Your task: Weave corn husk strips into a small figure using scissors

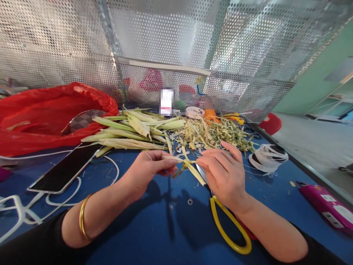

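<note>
Between my two hands, above the blue table, is a small knotted piece of corn husk (187,162) with strips sticking out several ways. My left hand (158,162) pinches a pale strip on its left side. On the other side, my right hand (224,173) pinches the husk between thumb and fingertips, its other fingers bent and partly raised. Scissors with yellow handles (230,230) lie under my right hand, their blades partly hidden. Just beyond my hands are a pile of long green husks (135,129) and a heap of dried, shredded plant pieces (217,134).
A red plastic bag (49,114), a dark phone (67,165) and white cables (22,209) are at left. At right sit a spool of white cord (267,158) and a purple power strip (327,206). Perforated metal panels (165,40) stand behind; a small metal ring (190,201) lies in front.
</note>
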{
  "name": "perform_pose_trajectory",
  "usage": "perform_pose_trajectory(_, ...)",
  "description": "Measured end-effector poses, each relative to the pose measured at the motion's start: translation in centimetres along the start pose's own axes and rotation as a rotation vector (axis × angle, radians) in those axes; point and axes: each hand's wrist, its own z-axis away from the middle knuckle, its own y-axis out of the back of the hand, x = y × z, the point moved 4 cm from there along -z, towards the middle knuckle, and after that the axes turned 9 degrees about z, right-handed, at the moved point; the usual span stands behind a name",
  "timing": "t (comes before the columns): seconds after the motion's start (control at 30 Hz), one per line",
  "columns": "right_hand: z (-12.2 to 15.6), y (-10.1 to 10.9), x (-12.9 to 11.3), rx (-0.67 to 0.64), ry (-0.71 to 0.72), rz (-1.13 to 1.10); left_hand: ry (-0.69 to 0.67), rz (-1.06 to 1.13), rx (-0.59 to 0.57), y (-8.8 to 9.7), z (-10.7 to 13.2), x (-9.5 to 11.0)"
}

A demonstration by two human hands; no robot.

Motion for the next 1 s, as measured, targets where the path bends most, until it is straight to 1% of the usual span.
perform_pose_trajectory(0.1,0.1,0.1,-0.1,0.022,0.019,0.018,0.097,0.101,-0.047,0.0,0.1,-0.5)
perform_pose_trajectory(0.17,0.1,0.1,-0.2,0.019,0.025,0.012,0.114,0.120,-0.053,-0.2,0.2,-0.6)
perform_pose_trajectory(0.33,0.2,-0.3,-0.7,0.011,0.077,0.005,0.101,0.131,0.042,-0.1,0.0,-1.0)
perform_pose_trajectory(0.4,0.4,-0.3,-1.0,0.022,0.117,0.034,0.143,0.161,0.074,0.0,0.0,-1.4)
perform_pose_trajectory(0.5,0.7,-0.3,-1.1,0.028,0.165,0.074,0.199,0.188,0.086,-0.1,0.1,-1.8)
perform_pose_trajectory(0.63,0.8,-0.2,-1.4,0.018,0.179,0.083,0.186,0.184,0.039,-1.0,0.8,-1.9)
perform_pose_trajectory(0.7,0.8,-0.3,-1.7,0.001,0.204,0.075,0.188,0.176,0.059,-1.4,1.0,-2.2)
perform_pose_trajectory(0.8,0.9,-0.4,-2.0,-0.035,0.243,0.014,0.184,0.227,0.077,-1.7,1.1,-2.5)
perform_pose_trajectory(0.83,0.8,-0.4,-1.9,-0.047,0.217,-0.032,0.176,0.253,0.067,-1.8,1.1,-2.5)
perform_pose_trajectory(0.87,0.7,-0.5,-1.5,-0.059,0.155,-0.091,0.166,0.276,0.060,-1.8,1.0,-2.5)
perform_pose_trajectory(0.9,0.6,-0.5,-1.0,-0.071,0.052,-0.160,0.155,0.292,0.060,-1.7,0.9,-2.4)
perform_pose_trajectory(0.97,0.4,-0.8,0.6,-0.134,-0.243,-0.324,0.131,0.307,0.080,-1.4,0.7,-2.2)
perform_pose_trajectory(1.0,0.5,-1.2,1.3,-0.200,-0.397,-0.419,0.114,0.311,0.093,-1.2,0.6,-2.1)
